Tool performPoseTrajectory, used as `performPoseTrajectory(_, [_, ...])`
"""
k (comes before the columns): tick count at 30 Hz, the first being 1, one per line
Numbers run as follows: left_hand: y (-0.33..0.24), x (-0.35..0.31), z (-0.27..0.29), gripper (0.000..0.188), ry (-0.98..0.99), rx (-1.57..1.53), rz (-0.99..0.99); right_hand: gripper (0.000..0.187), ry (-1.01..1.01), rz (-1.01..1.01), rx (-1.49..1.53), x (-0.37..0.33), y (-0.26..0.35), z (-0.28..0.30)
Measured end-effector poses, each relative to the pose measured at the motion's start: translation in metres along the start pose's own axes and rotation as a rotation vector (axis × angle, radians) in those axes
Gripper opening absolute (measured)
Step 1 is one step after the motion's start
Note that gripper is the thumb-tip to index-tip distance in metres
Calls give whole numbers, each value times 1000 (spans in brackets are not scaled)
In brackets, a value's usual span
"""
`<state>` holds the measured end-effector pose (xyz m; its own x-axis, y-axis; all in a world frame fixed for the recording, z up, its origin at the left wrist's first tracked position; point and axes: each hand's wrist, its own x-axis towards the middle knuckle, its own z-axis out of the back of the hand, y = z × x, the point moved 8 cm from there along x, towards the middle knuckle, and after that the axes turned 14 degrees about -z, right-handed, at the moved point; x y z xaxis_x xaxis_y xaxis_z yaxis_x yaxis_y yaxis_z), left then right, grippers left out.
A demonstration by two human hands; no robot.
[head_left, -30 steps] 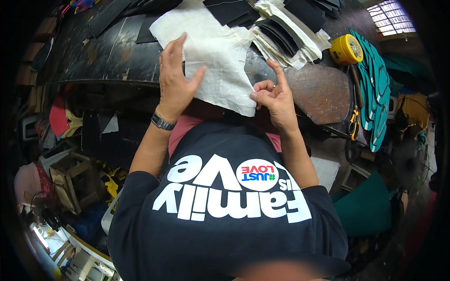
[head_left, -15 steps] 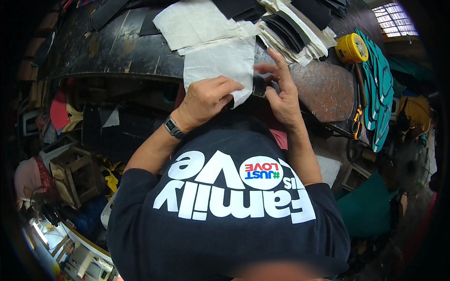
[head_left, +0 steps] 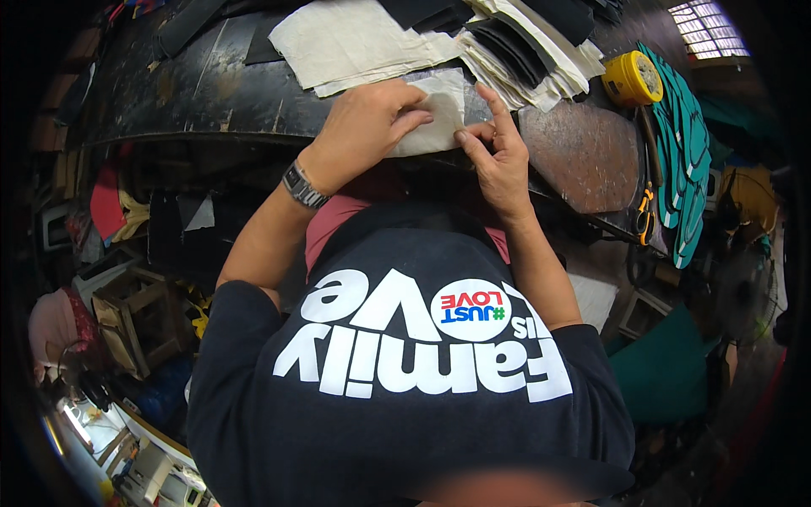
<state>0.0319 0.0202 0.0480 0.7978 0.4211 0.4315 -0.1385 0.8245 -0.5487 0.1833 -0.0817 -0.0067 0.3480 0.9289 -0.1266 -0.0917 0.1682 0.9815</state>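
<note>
A piece of off-white cloth [head_left: 439, 127] lies over the near edge of the dark worktable, its near part folded up. My left hand [head_left: 367, 122], with a watch at the wrist, grips the cloth's left part, fingers bent and thumb toward the middle. At the cloth's right edge, my right hand [head_left: 500, 160] pinches it between thumb and a bent finger, while another finger points up. Just beyond lies a stack of off-white cloth pieces [head_left: 351, 46]. To its right is a pile of black and off-white pieces [head_left: 528, 55].
The scuffed dark worktable [head_left: 211, 93] curves in front of me. At right sit a brown board [head_left: 583, 156], a yellow tub [head_left: 632, 79], orange-handled scissors [head_left: 646, 215] and a stack of green cut pieces [head_left: 680, 160]. A wooden stool [head_left: 135, 313] stands at lower left.
The cloth's near end, hanging down before, is now folded up and away from me. My left hand has moved farther onto the table; my right fingers have closed on the cloth's edge.
</note>
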Motion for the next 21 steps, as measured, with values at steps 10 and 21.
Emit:
performPoseTrajectory(10, [51, 30, -34, 40, 98, -178, 145, 75, -143, -28, -318, 0, 13, 4])
performPoseTrajectory(21, [43, 41, -47, 34, 74, -214, -28, 76, -224, -45, -363, -6, 13, 9])
